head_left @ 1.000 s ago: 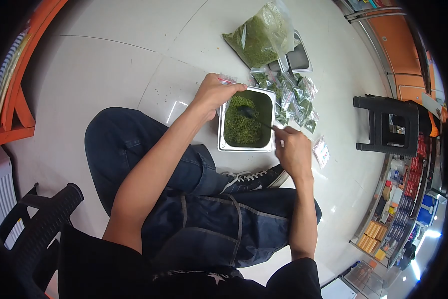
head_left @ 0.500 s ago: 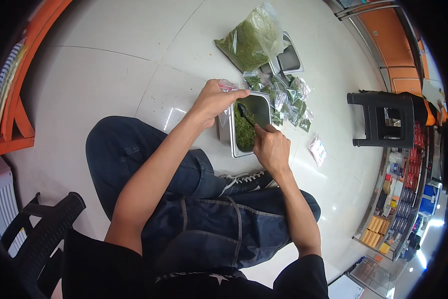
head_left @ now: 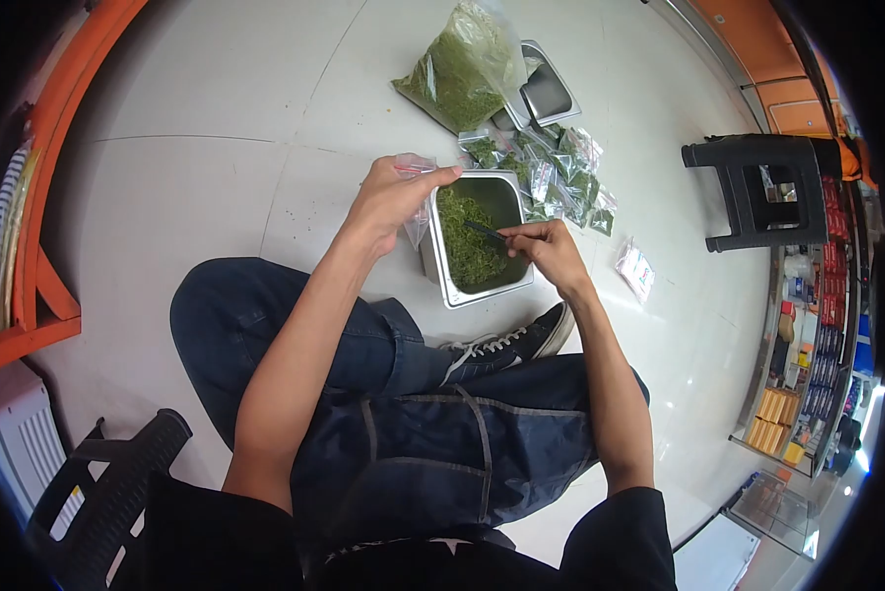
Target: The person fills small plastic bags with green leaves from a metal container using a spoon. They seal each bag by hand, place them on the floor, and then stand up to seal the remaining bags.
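A deep metal container (head_left: 449, 297) stands tilted on the floor in front of my crossed legs, partly filled with chopped green herb (head_left: 470, 258). My right hand (head_left: 551, 251) is closed around the handle of a black spoon (head_left: 483, 230), whose bowl end is down in the herb and partly hidden. My left hand (head_left: 388, 202) is closed on a small clear zip bag (head_left: 418, 225) with a red strip at its mouth. The bag hangs beside the container's left wall, and my left thumb reaches the container's far rim.
Beyond the container lie several filled zip bags (head_left: 560, 172), a large bag of green herb (head_left: 457, 79) and another metal container (head_left: 551, 94). A pack of zip bags (head_left: 635, 268) rests on the floor at right. Black stools (head_left: 762, 187) and an orange shelf (head_left: 63, 148) flank me.
My right hand has drawn back to the right, and the spoon now lies more sideways in the herb. The left hand keeps its hold on the zip bag. The whole view has shifted slightly.
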The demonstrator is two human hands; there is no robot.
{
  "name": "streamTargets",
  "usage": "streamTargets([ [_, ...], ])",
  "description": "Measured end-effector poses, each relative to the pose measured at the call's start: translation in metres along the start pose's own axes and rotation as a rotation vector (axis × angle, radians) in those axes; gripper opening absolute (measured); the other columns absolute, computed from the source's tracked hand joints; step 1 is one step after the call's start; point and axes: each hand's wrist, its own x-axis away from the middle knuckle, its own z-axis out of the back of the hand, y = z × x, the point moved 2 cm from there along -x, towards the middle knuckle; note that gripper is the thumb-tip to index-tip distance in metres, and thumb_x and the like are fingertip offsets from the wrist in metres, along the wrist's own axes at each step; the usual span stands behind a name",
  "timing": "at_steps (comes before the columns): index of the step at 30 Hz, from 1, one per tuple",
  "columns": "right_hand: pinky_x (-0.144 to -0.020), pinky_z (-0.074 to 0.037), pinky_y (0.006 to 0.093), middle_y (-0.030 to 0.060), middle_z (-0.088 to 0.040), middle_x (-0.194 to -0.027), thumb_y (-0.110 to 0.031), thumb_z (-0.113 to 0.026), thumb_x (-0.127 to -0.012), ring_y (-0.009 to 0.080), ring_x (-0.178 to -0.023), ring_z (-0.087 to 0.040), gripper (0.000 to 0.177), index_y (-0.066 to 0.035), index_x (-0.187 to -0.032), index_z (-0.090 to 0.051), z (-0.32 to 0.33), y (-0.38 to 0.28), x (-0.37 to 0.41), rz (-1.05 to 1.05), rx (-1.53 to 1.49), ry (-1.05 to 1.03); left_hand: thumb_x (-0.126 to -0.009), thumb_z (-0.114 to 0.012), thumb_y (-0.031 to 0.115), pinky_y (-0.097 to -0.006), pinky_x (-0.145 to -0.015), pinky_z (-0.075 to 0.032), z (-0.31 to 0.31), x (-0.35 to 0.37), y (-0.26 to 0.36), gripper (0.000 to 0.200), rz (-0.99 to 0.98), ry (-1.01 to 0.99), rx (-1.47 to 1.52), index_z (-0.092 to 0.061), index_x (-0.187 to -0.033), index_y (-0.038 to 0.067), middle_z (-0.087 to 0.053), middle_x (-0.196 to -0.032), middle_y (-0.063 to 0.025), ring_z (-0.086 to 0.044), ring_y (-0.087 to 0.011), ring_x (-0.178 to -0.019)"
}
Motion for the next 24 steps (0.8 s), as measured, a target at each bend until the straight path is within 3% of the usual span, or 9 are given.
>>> streamTargets([
  [7,-0.056,-0.040,0.0234,0.0045,-0.070,-0.069,-0.006,-0.063,-0.078,0.0077,-0.059,-0.049,0.027,0.003,-0.100,-0.076,0.023,-0.002,-0.002,0.025,0.019,-0.001,-0.079,-0.083,0.025,-0.0275,-0.069,-0.047,0.011,0.000,0.007,0.032,0.009,0.067,-0.105,-0.069,-0.095,0.001,-0.067,-0.086,-0.0059,-0.062,-0.0136,-0.076],
  [12,-0.054,-0.039,0.0237,0.0038,-0.069,-0.067,-0.007,-0.065,-0.078,0.0071,-0.058,-0.049,0.016,0.003,-0.086,-0.075,0.036,0.005,-0.006,-0.032,0.087,0.023,-0.079,-0.082,0.025,-0.0269,-0.068,-0.045,0.014,-0.003,0.003,0.033,-0.013,0.091,-0.068,-0.069,-0.095,-0.001,-0.068,-0.087,-0.0079,-0.061,-0.0142,-0.078],
  [18,-0.055,-0.040,0.0233,0.0049,-0.070,-0.067,-0.007,-0.065,-0.080,0.0070,-0.058,-0.050,0.014,0.003,-0.085,-0.074,0.036,0.014,-0.010,-0.039,0.056,0.030,-0.080,-0.082,0.025,-0.0279,-0.074,-0.045,0.014,-0.004,0.003,0.033,-0.007,0.100,-0.094,-0.070,-0.096,-0.001,-0.068,-0.088,-0.0074,-0.060,-0.0152,-0.082],
  [21,-0.055,-0.040,0.0237,0.0049,-0.070,-0.068,-0.007,-0.065,-0.081,0.0069,-0.058,-0.051,0.014,0.003,-0.085,-0.074,0.034,0.016,-0.011,-0.026,0.046,0.033,-0.080,-0.081,0.021,-0.0325,-0.069,-0.049,0.014,-0.006,0.001,0.033,-0.024,0.128,-0.095,-0.066,-0.096,-0.004,-0.067,-0.086,-0.0106,-0.061,-0.0173,-0.075],
  [24,-0.057,-0.042,0.0237,0.0051,-0.071,-0.069,-0.006,-0.065,-0.081,0.0073,-0.059,-0.052,0.014,0.003,-0.085,-0.074,0.034,0.016,-0.011,0.000,0.027,0.027,-0.080,-0.081,0.021,-0.0327,-0.071,-0.050,0.014,-0.006,0.001,0.035,-0.022,0.128,-0.105,-0.066,-0.097,-0.005,-0.068,-0.088,-0.0117,-0.063,-0.0181,-0.077],
])
